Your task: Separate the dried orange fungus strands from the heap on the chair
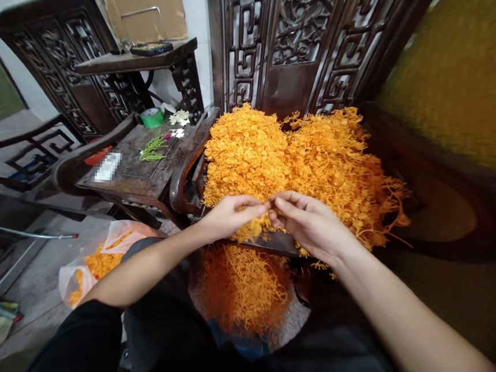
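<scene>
My left hand [235, 215] and my right hand [308, 221] meet fingertip to fingertip in front of the orange heaps. Both are closed in a pinch. An orange plastic flower sprig [253, 230] shows just beneath the left fingers; the part between the fingertips is mostly hidden. Behind them lies a dense left heap of orange plastic flower pieces [246, 151]. Against it on the right rests a looser heap of stringy orange pieces [337, 159]. Both heaps lie on a dark wooden chair seat [275, 243]. Lower down, between my legs, is another orange stringy pile [243, 287].
A carved chair back [293, 88] rises behind the heaps. On the small wooden table [145, 168] at left are green tape [152, 118], green stems [153, 147] and white flowers [179, 117]. A plastic bag [116, 235] of orange pieces lies on the floor.
</scene>
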Demonstrator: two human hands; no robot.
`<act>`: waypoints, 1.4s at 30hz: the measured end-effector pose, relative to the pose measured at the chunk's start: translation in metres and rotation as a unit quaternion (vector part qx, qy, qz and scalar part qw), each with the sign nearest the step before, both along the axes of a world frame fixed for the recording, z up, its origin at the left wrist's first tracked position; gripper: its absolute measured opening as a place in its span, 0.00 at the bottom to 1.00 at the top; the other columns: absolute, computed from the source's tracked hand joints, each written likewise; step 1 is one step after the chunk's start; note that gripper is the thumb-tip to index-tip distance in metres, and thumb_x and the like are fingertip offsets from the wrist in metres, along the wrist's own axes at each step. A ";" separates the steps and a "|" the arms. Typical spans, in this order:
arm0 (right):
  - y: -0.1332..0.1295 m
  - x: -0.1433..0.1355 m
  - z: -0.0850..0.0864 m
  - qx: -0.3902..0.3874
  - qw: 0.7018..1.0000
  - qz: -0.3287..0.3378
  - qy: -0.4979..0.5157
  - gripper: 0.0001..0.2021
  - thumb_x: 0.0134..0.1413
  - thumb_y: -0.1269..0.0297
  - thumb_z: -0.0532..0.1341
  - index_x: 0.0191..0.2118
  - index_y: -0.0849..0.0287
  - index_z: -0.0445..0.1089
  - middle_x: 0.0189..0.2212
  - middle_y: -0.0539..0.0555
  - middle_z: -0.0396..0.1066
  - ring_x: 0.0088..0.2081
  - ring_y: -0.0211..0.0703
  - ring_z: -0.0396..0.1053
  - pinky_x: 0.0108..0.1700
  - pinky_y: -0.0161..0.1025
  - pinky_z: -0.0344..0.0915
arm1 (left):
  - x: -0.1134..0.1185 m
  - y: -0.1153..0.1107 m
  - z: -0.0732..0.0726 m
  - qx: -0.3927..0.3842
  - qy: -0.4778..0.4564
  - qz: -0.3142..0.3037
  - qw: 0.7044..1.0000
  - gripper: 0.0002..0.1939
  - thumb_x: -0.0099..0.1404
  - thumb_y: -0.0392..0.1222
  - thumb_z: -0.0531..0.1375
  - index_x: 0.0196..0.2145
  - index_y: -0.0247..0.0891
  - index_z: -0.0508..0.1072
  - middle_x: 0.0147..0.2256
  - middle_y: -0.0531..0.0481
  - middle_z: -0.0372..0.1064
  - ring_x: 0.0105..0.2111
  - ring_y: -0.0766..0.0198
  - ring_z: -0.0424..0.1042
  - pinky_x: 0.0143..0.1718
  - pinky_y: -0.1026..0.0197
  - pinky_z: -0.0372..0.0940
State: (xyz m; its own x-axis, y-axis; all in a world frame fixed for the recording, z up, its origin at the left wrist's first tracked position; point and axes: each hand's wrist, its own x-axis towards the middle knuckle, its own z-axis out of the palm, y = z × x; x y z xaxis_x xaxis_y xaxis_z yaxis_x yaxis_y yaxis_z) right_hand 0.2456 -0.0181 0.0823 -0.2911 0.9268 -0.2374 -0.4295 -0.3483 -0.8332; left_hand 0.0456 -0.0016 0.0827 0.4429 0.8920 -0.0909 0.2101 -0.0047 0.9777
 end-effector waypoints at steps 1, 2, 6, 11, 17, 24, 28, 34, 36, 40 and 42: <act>-0.001 -0.001 -0.001 -0.002 1.000 -0.005 -0.005 0.14 0.41 0.60 0.79 0.32 0.57 0.79 0.30 0.53 0.75 0.31 0.36 0.71 0.35 0.35 0.71 | 0.004 -0.002 -0.001 0.031 0.036 -0.018 0.999 0.16 0.64 0.50 0.65 0.41 0.34 0.80 0.30 0.51 0.69 0.29 0.69 0.61 0.30 0.64 0.54; -0.002 -0.001 -0.002 -0.005 1.000 -0.010 -0.012 0.14 0.40 0.60 0.80 0.30 0.57 0.78 0.29 0.52 0.75 0.30 0.36 0.71 0.36 0.35 0.72 | 0.007 -0.003 -0.002 0.052 0.063 -0.030 0.996 0.19 0.63 0.53 0.66 0.42 0.34 0.80 0.32 0.51 0.70 0.29 0.68 0.61 0.31 0.63 0.55; -0.003 0.004 -0.005 -0.005 1.000 -0.016 -0.026 0.15 0.36 0.62 0.81 0.32 0.56 0.80 0.30 0.52 0.78 0.30 0.34 0.74 0.36 0.33 0.74 | 0.010 -0.002 -0.005 0.085 0.081 -0.052 0.992 0.20 0.68 0.56 0.61 0.39 0.35 0.80 0.32 0.50 0.73 0.31 0.66 0.66 0.33 0.62 0.59; -0.003 0.012 -0.003 0.015 0.999 -0.031 0.004 0.19 0.36 0.66 0.81 0.38 0.56 0.81 0.32 0.52 0.81 0.34 0.41 0.80 0.44 0.40 0.79 | -0.001 0.008 -0.007 0.161 0.053 -0.007 0.986 0.18 0.74 0.44 0.52 0.42 0.34 0.80 0.34 0.48 0.73 0.34 0.64 0.69 0.38 0.61 0.65; -0.007 0.004 -0.002 0.044 0.997 -0.068 -0.017 0.17 0.35 0.65 0.81 0.33 0.57 0.78 0.26 0.49 0.77 0.27 0.37 0.76 0.30 0.34 0.74 | -0.002 0.007 -0.009 0.349 0.081 -0.027 0.933 0.22 0.64 0.49 0.69 0.54 0.38 0.78 0.30 0.54 0.65 0.29 0.68 0.64 0.31 0.63 0.61; -0.008 -0.006 -0.008 0.100 0.982 -0.136 -0.085 0.16 0.41 0.56 0.79 0.28 0.57 0.74 0.25 0.48 0.72 0.25 0.33 0.67 0.25 0.33 0.66 | 0.001 0.000 -0.011 0.408 0.056 -0.032 0.910 0.13 0.75 0.44 0.57 0.36 0.35 0.78 0.27 0.53 0.64 0.27 0.68 0.64 0.29 0.62 0.60; -0.007 -0.008 -0.007 0.097 0.982 -0.128 -0.101 0.16 0.42 0.56 0.78 0.27 0.57 0.74 0.24 0.47 0.70 0.24 0.32 0.64 0.26 0.34 0.62 | -0.002 -0.005 -0.015 0.442 0.120 -0.045 0.888 0.13 0.73 0.45 0.59 0.50 0.35 0.75 0.30 0.53 0.65 0.29 0.67 0.64 0.31 0.62 0.61; -0.009 -0.029 -0.017 0.136 0.980 -0.121 -0.083 0.11 0.45 0.58 0.77 0.29 0.55 0.77 0.34 0.50 0.74 0.34 0.35 0.69 0.37 0.36 0.68 | -0.004 -0.001 -0.022 0.489 0.146 0.024 0.860 0.14 0.73 0.50 0.59 0.44 0.37 0.78 0.30 0.51 0.69 0.29 0.66 0.67 0.30 0.62 0.60; -0.008 -0.031 -0.018 0.132 0.981 -0.123 -0.069 0.10 0.47 0.60 0.77 0.29 0.55 0.77 0.35 0.50 0.73 0.35 0.35 0.68 0.39 0.37 0.68 | -0.006 -0.002 -0.015 0.469 0.112 0.011 0.876 0.14 0.76 0.47 0.56 0.41 0.37 0.78 0.31 0.49 0.70 0.30 0.65 0.69 0.33 0.61 0.63; 0.011 0.000 -0.010 0.125 0.956 -0.263 -0.040 0.13 0.51 0.63 0.74 0.25 0.55 0.71 0.33 0.48 0.70 0.30 0.33 0.65 0.34 0.36 0.67 | -0.013 -0.012 0.005 0.303 0.019 -0.073 0.950 0.18 0.75 0.50 0.56 0.32 0.37 0.75 0.28 0.50 0.70 0.29 0.66 0.68 0.33 0.61 0.63; 0.023 0.023 -0.002 0.155 0.923 -0.349 -0.047 0.14 0.53 0.63 0.73 0.24 0.55 0.69 0.34 0.48 0.71 0.35 0.34 0.69 0.37 0.36 0.70 | -0.017 -0.016 0.009 0.182 -0.011 -0.122 0.976 0.19 0.73 0.51 0.57 0.28 0.38 0.73 0.26 0.52 0.67 0.26 0.68 0.65 0.29 0.63 0.61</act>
State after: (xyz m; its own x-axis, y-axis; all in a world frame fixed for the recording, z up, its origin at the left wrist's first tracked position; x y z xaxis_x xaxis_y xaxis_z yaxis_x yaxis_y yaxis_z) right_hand 0.2682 0.0049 0.0804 0.4104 0.9087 0.0768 -0.3798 0.2469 -0.8915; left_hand 0.0288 -0.0172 0.0916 0.6436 0.7316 0.2248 0.1385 -0.4001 0.9059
